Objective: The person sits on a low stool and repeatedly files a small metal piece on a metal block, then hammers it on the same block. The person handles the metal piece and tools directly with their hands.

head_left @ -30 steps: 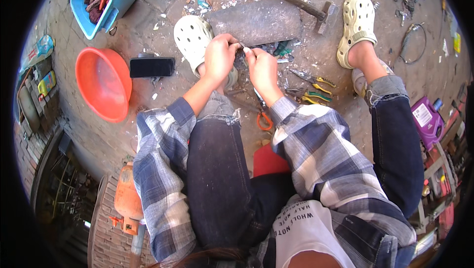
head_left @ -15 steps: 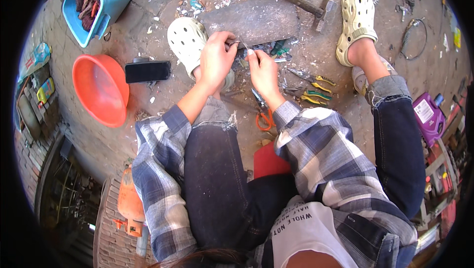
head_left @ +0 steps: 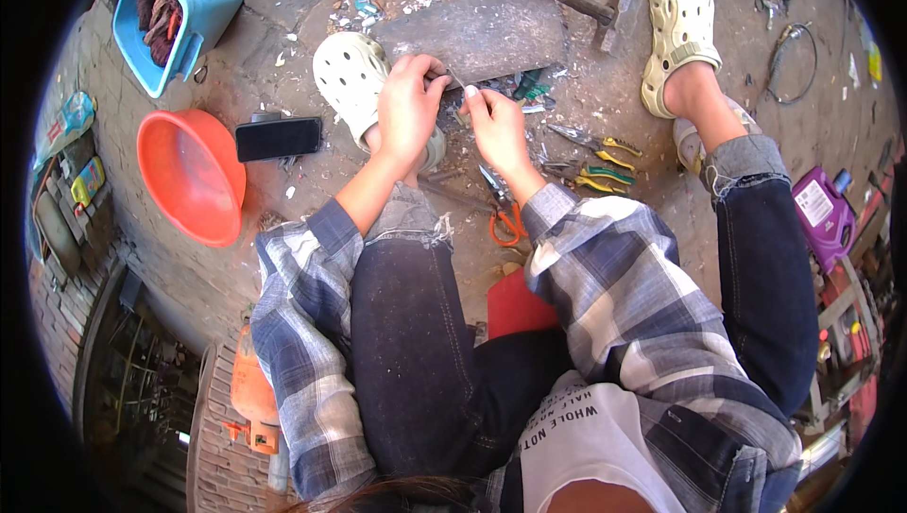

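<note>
Both hands meet over the near edge of a worn grey slab (head_left: pixel 472 36). Fingers and thumb of my left hand (head_left: pixel 408 109) are pinched together beside the pale clog on my left foot. Opposite it, my right hand (head_left: pixel 499 130) has its thumb and forefinger closed on a thin, wire-like piece (head_left: pixel 457 79). That piece spans the small gap between the two hands, and its left end seems to be in my left fingers. It is too small to name its kind. Beyond the slab's far side lies a long-handled hammer (head_left: pixel 614 17).
Right of my hands lie yellow-handled pliers (head_left: pixel 595 142) and green-and-yellow pliers (head_left: pixel 597 179); an orange-handled cutting tool (head_left: pixel 506 220) is nearer. To the left are a phone (head_left: pixel 279 139), an orange basin (head_left: pixel 189 178) and a blue bin (head_left: pixel 179 17). Small scraps litter the ground.
The whole view has shifted slightly. My hands keep almost the same pose, with the right fingers turned a little and still closed on the thin piece.
</note>
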The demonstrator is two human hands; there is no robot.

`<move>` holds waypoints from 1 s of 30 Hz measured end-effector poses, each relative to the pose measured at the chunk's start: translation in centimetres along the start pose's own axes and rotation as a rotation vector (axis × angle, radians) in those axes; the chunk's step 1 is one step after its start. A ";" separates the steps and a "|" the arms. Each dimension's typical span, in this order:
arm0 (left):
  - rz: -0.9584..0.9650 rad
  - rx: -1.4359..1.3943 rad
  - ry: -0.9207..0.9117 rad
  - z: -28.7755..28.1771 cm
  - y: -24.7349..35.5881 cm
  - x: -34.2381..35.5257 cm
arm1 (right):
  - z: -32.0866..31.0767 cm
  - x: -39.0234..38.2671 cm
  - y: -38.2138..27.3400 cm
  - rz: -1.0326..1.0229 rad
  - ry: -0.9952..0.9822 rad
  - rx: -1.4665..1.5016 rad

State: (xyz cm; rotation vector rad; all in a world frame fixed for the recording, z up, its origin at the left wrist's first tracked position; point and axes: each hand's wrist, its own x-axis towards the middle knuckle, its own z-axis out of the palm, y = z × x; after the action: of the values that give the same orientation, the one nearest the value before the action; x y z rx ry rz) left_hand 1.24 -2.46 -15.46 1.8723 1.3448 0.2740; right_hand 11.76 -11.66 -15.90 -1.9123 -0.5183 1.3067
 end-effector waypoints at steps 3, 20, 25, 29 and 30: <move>0.023 0.008 0.012 0.0 -0.1 0.0 | -0.1 0.5 0.5 0.055 -0.037 0.004; -0.087 -0.016 -0.091 0.0 0.4 0.1 | 1.1 0.3 2.3 0.047 -0.013 0.167; -0.152 -0.063 -0.094 0.0 0.5 0.0 | 0.8 0.0 2.1 0.075 -0.027 0.116; -0.126 -0.043 -0.096 0.1 0.9 0.1 | 0.1 0.1 2.4 0.053 -0.056 0.055; -0.125 -0.043 -0.093 0.0 0.9 0.1 | 0.1 0.2 2.4 0.054 -0.066 0.041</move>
State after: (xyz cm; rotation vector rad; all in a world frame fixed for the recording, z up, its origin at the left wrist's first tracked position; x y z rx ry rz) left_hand 1.92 -2.48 -14.89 1.7367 1.3755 0.1490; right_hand 11.56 -13.08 -17.88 -1.8669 -0.4723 1.4083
